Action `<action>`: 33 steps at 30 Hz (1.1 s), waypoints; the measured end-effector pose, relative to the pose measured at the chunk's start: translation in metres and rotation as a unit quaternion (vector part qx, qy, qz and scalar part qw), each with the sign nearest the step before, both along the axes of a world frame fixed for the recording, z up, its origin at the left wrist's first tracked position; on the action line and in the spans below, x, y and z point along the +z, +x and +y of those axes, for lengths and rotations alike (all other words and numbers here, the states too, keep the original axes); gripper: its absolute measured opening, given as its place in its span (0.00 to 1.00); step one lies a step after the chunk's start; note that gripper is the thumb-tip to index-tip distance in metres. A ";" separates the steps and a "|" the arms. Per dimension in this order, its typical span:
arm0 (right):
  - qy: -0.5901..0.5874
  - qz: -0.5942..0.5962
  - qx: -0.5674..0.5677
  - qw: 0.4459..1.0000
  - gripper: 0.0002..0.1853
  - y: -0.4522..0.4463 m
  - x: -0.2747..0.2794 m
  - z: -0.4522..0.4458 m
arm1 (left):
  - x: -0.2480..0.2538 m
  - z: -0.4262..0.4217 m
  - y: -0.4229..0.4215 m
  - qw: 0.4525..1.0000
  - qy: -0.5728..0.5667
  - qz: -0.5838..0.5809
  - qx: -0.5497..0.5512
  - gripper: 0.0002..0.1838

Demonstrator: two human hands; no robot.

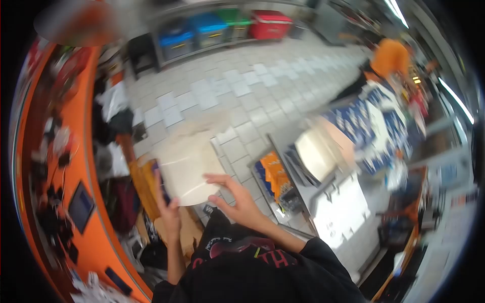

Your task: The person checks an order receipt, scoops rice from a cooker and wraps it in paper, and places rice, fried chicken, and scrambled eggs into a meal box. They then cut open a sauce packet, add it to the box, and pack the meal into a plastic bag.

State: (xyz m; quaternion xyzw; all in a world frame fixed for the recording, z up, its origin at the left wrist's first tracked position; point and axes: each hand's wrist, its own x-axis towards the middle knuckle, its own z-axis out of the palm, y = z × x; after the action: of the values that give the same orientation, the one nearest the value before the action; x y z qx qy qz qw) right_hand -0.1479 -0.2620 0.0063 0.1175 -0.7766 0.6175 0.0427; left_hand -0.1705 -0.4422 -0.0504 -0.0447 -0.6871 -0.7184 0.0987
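In front of my body is a glossy cream sheet-like item [189, 174], its far part smeared by motion, so I cannot make out its exact kind. My left hand [171, 212] grips its near left edge, thumb on top and fingers along the side. My right hand [236, 202] is at its near right edge, index finger stretched over the surface and thumb apart from it. On the metal counter to the right sits a similar pale stack or container [317, 151], also blurred.
An orange counter [96, 222] with a tablet [81, 206] runs along the left. White sheets [343, 212] and blue printed packaging [353, 118] cover the right counter. Orange packets [275, 174] lie lower. Coloured bins [208, 31] stand at the back. A person in orange [391, 58] is far right.
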 end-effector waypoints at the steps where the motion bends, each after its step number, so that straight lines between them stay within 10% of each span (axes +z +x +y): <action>1: 0.002 0.004 -0.033 0.999 0.15 0.012 0.001 0.028 | 0.005 0.010 0.001 0.996 0.082 -0.022 -0.009 0.41; 4: 0.250 0.066 -0.256 0.931 0.21 0.043 -0.007 0.103 | -0.004 0.029 -0.006 0.952 0.231 -0.158 -0.125 0.47; 6: -0.072 -0.123 -0.199 0.970 0.28 0.073 -0.020 0.129 | -0.012 0.058 -0.006 0.942 0.217 -0.172 -0.189 0.50; 11: -0.152 -0.151 -0.291 0.932 0.32 0.120 -0.048 0.154 | 0.013 0.139 0.004 0.933 0.059 -0.101 -0.341 0.57; 17: -0.285 -0.122 -0.438 0.844 0.34 0.129 -0.041 0.219 | 0.032 0.222 -0.007 0.915 0.028 -0.068 -0.396 0.36; 26: 0.091 -0.139 -0.524 0.835 0.34 0.108 -0.072 0.248 | -0.031 0.279 -0.061 0.895 -0.204 -0.002 -0.397 0.28; 29: 0.212 -0.108 -0.576 0.782 0.32 0.112 -0.076 0.237 | 0.000 0.242 -0.062 0.851 0.057 -0.239 -0.464 0.34; 31: 0.219 -0.046 -0.618 0.754 0.31 0.111 -0.060 0.218 | 0.019 0.208 -0.067 0.587 0.518 -0.353 -0.513 0.38; 33: 0.186 0.021 -0.590 0.786 0.30 0.092 -0.017 0.179 | 0.035 0.180 -0.073 0.595 0.533 -0.335 -0.500 0.38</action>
State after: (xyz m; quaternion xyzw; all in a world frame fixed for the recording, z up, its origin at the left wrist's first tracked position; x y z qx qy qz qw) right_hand -0.0560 -0.0829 -0.0108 -0.3444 -0.7933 0.3133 0.3924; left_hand -0.2435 -0.2622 -0.0149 -0.0766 -0.0368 -0.8579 -0.5068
